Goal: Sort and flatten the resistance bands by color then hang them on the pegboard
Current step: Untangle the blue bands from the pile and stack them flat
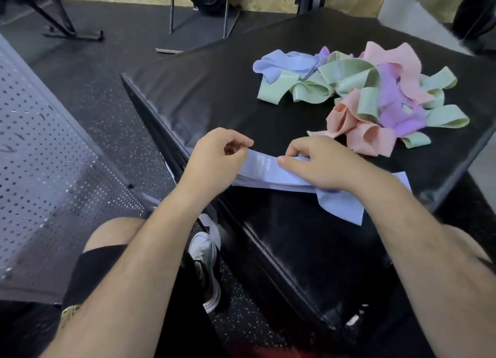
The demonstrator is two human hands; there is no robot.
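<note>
A blue resistance band point(264, 169) lies stretched flat at the near edge of the black padded box point(214, 89). My left hand point(214, 159) pinches its left end between thumb and fingers. My right hand point(319, 161) pinches the band further right, and a loose blue end point(341, 204) hangs below that wrist. Further back on the box lies a tangled heap: blue bands point(284, 63), green bands point(346, 78), purple bands point(397, 102) and pink bands point(359, 132). The grey perforated pegboard point(45, 148) lies tilted at the left.
Black speckled rubber floor point(112, 94) surrounds the box. Metal stand legs point(198, 16) and dark gym gear stand at the back against a wooden wall. My knee and a white shoe point(206, 253) are between the pegboard and the box.
</note>
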